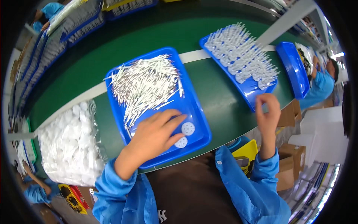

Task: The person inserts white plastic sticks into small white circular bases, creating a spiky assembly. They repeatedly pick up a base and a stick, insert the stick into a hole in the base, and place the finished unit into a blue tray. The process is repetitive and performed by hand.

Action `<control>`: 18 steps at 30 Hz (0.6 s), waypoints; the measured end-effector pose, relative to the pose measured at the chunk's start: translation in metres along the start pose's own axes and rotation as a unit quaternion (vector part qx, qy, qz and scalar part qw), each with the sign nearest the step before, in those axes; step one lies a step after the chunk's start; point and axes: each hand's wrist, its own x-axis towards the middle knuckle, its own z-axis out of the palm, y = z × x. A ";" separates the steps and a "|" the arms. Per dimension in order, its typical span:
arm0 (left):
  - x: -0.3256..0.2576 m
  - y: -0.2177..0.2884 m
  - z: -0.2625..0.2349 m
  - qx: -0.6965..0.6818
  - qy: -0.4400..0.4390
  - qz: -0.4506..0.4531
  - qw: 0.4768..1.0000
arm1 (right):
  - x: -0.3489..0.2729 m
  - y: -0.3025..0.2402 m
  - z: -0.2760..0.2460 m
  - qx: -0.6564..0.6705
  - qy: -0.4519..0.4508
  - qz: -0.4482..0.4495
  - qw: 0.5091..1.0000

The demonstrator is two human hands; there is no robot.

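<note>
My left hand (158,130) reaches over the near end of a blue tray (199,112), thumb and fingers apart. Right by its fingertips lie two white round discs with small holes, an upper disc (188,128) and a lower disc (181,142). Thin white sticks with dark parts (145,82) lie heaped across the far part of that tray. At the near corner of a second blue tray (248,93), my right hand (267,112) has its fingers curled in; anything between them is hidden. Discs with upright sticks (242,56) stand in rows in that second tray.
A clear bag of white round pieces (71,145) lies left of the stick tray on the green table (220,100). An empty-looking blue tray (294,69) sits farther right, near a co-worker's blue sleeve (320,87). A grey post (287,24) rises behind; cardboard boxes (291,160) stand below.
</note>
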 end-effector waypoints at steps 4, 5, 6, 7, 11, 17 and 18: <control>0.010 -0.013 0.009 -0.015 -0.010 0.052 0.998 | 0.036 -0.101 0.051 0.109 -0.153 -0.211 0.959; 0.008 -0.017 0.009 -0.034 -0.012 0.055 0.998 | 0.043 -0.117 0.067 0.125 -0.162 -0.241 0.949; 0.007 -0.021 0.008 -0.060 -0.018 0.049 0.997 | 0.050 -0.129 0.081 0.138 -0.170 -0.269 0.938; 0.005 -0.025 0.005 -0.084 -0.024 0.042 0.995 | 0.053 -0.137 0.096 0.150 -0.187 -0.291 0.926; -0.007 -0.046 -0.037 -0.245 0.055 -0.084 0.964 | 0.063 -0.160 0.141 0.110 -0.233 -0.404 0.878; -0.030 -0.079 -0.038 -0.369 0.296 -0.162 0.866 | 0.072 -0.181 0.145 0.093 -0.289 -0.371 0.878; -0.030 -0.082 -0.038 -0.359 0.309 -0.167 0.865 | 0.077 -0.180 0.145 0.150 -0.310 -0.327 0.880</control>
